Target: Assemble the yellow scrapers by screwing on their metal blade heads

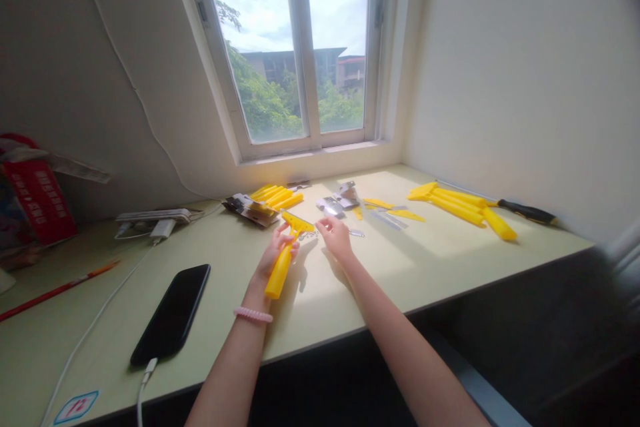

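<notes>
My left hand (pixel 274 250) is wrapped round a yellow scraper (pixel 281 270), its handle slanting down toward me and its wide head uppermost. A thin grey strip runs along the head's top edge. My right hand (pixel 334 235) is closed in a pinch at the right end of the head; whatever its fingertips hold is too small to make out. Small metal bits (pixel 309 235), perhaps screws, lie scattered on the table between the hands. Just beyond the right hand is a small silvery piece (pixel 357 233).
Behind are yellow handles (pixel 277 195), dark packets (pixel 250 209), silvery packs (pixel 331 206), flat yellow pieces (pixel 406 215) and clear strips (pixel 389 219). More yellow scrapers (pixel 457 205) and a black-handled screwdriver (pixel 527 211) lie right. A cabled phone (pixel 171 315) and power strip (pixel 153 215) lie left.
</notes>
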Action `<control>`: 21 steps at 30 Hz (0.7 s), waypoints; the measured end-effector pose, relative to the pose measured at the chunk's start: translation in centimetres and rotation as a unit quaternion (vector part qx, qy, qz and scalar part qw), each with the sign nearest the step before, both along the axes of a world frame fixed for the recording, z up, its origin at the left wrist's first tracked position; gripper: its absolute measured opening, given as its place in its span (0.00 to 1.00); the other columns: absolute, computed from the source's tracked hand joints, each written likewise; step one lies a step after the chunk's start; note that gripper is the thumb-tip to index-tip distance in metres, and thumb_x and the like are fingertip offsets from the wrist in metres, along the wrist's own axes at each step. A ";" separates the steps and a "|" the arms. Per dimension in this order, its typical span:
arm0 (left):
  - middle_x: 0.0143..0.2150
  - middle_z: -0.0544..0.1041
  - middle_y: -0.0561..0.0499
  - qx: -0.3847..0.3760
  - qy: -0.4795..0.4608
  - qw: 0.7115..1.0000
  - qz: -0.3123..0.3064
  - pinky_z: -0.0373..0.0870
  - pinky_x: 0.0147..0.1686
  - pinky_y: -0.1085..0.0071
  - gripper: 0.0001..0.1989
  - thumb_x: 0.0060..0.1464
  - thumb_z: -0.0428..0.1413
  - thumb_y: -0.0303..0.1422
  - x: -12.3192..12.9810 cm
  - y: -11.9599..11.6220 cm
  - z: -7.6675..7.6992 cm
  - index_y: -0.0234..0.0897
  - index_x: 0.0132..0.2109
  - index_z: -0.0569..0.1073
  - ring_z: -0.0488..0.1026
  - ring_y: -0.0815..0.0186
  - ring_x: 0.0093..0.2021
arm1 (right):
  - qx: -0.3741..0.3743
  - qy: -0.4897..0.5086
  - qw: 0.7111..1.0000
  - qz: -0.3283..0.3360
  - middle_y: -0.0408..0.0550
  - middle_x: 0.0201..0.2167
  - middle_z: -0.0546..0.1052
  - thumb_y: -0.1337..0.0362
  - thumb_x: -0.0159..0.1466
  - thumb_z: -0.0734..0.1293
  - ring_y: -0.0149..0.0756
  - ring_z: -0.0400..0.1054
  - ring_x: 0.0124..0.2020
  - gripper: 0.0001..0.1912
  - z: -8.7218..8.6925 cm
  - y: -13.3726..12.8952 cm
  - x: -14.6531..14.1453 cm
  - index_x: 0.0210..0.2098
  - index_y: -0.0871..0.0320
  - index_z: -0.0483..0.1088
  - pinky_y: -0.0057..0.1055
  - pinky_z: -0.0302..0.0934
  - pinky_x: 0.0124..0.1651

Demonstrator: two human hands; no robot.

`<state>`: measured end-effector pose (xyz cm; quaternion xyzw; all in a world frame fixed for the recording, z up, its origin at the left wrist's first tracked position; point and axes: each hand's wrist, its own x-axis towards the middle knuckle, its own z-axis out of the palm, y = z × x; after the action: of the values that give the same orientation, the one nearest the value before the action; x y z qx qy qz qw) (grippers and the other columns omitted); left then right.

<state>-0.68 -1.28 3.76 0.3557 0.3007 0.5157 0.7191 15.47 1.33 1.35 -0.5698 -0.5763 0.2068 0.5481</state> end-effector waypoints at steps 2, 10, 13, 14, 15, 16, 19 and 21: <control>0.32 0.68 0.53 -0.009 0.017 1.000 -0.014 0.64 0.17 0.82 0.28 0.49 0.53 0.20 0.0 -0.1 -0.1 0.42 0.56 0.60 0.64 0.76 0.20 | -0.002 0.010 1.000 0.025 0.46 0.27 0.76 0.63 0.56 0.64 0.34 0.66 0.28 0.07 0.0 0.0 -0.1 0.27 0.59 0.72 0.31 0.59 0.35; 0.32 0.68 0.53 0.004 0.036 0.999 -0.027 0.64 0.19 0.80 0.30 0.48 0.53 0.20 0.0 -0.4 0.0 0.43 0.58 0.59 0.65 0.74 0.21 | -0.013 0.018 0.999 0.048 0.45 0.25 0.75 0.63 0.54 0.65 0.34 0.65 0.27 0.06 0.0 -0.2 -0.2 0.25 0.58 0.71 0.32 0.58 0.34; 0.33 0.69 0.53 0.006 0.049 0.998 -0.045 0.62 0.18 0.81 0.30 0.48 0.53 0.21 0.0 -0.5 0.1 0.42 0.58 0.59 0.64 0.75 0.21 | -0.015 0.055 0.997 0.048 0.45 0.25 0.75 0.63 0.53 0.65 0.34 0.66 0.27 0.05 0.0 0.0 0.0 0.25 0.58 0.71 0.32 0.59 0.34; 0.33 0.69 0.52 0.007 0.052 0.997 -0.049 0.62 0.18 0.81 0.30 0.48 0.53 0.21 0.0 -0.5 0.1 0.42 0.58 0.59 0.64 0.75 0.21 | -0.017 0.068 0.996 0.050 0.45 0.25 0.75 0.63 0.52 0.65 0.35 0.66 0.27 0.05 -0.1 0.1 0.0 0.24 0.58 0.70 0.32 0.60 0.34; 0.33 0.69 0.52 0.007 0.052 0.997 -0.053 0.61 0.18 0.82 0.30 0.48 0.53 0.21 0.0 -0.6 0.1 0.42 0.58 0.59 0.64 0.75 0.21 | -0.020 0.081 0.995 0.054 0.45 0.25 0.75 0.64 0.51 0.65 0.35 0.66 0.27 0.04 -0.2 0.2 0.0 0.24 0.58 0.70 0.32 0.60 0.34; 0.33 0.69 0.52 0.007 0.049 0.997 -0.056 0.60 0.18 0.82 0.30 0.48 0.53 0.21 0.0 -0.6 0.1 0.42 0.58 0.59 0.63 0.76 0.21 | -0.024 0.093 0.993 0.060 0.45 0.25 0.75 0.64 0.51 0.65 0.35 0.67 0.28 0.04 -0.3 0.4 0.1 0.24 0.58 0.70 0.32 0.61 0.35; 0.36 0.71 0.51 0.011 0.033 0.997 -0.067 0.59 0.18 0.83 0.30 0.48 0.54 0.22 -0.2 -0.5 0.0 0.44 0.58 0.59 0.62 0.77 0.21 | -0.031 0.118 0.989 0.085 0.46 0.25 0.75 0.63 0.50 0.66 0.36 0.67 0.28 0.04 -0.7 0.8 0.3 0.24 0.57 0.70 0.33 0.62 0.36; 0.37 0.71 0.51 0.014 0.026 0.997 -0.074 0.58 0.19 0.84 0.29 0.48 0.54 0.22 -0.2 -0.5 0.0 0.44 0.58 0.60 0.61 0.78 0.21 | -0.030 0.131 0.987 0.091 0.46 0.26 0.75 0.61 0.49 0.67 0.37 0.68 0.29 0.06 -0.9 1.1 0.4 0.24 0.57 0.70 0.34 0.62 0.35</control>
<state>-0.91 -1.78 3.71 0.3999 0.2849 0.4559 0.7424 15.89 2.38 0.45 -0.4991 -0.5428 0.3461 0.5800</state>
